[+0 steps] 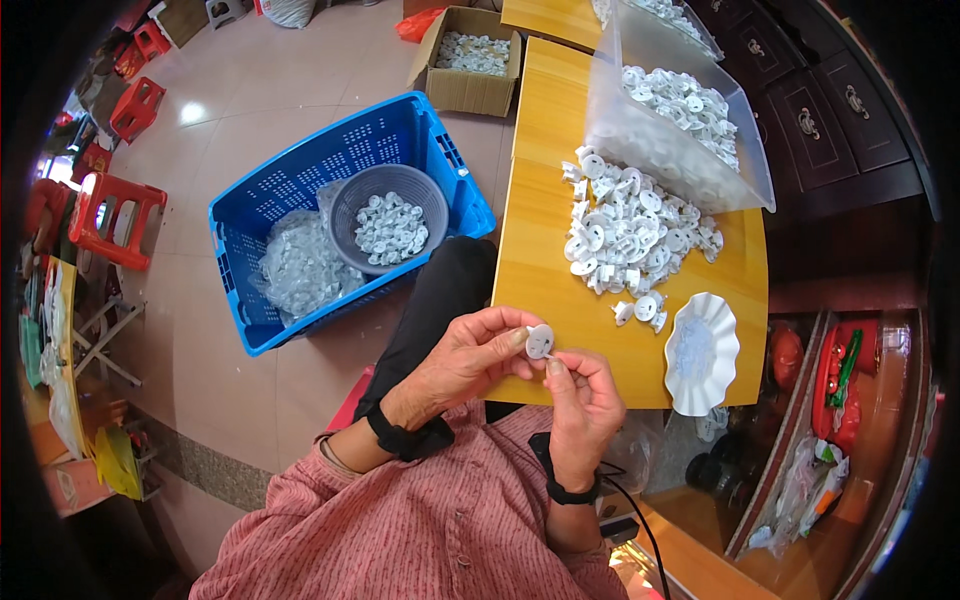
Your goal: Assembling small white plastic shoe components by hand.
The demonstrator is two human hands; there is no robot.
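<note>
The left hand (470, 360) is closed in a pinch on a small white round plastic part (539, 341), gripping it between thumb and fingertips at chest height, just over the near edge of the yellow table (545, 200). The right hand (580, 400) sits directly beside and below it, fingers drawn together at the part's lower right edge; thumb and forefinger appear to pinch a tiny white piece against it, though that piece is too small to identify. The part thus lies between the two hands, touching both, its flat face turned up toward the camera. Both wrists carry dark bands.

On the table beyond the hands, a white scalloped dish (702, 352) stands near the right hand, holding small clear bits. Further out lies a loose heap of white parts (630, 235), spilling from the open mouth of a clear plastic bag (660, 130) filled with more.

On the floor to the left, a blue crate (300, 190) holds a grey round basket (388, 215) of white parts and a bundle of clear ones. A cardboard box (467, 60) of similar parts stands further back. Red stools (115, 215) stand well apart at far left.
</note>
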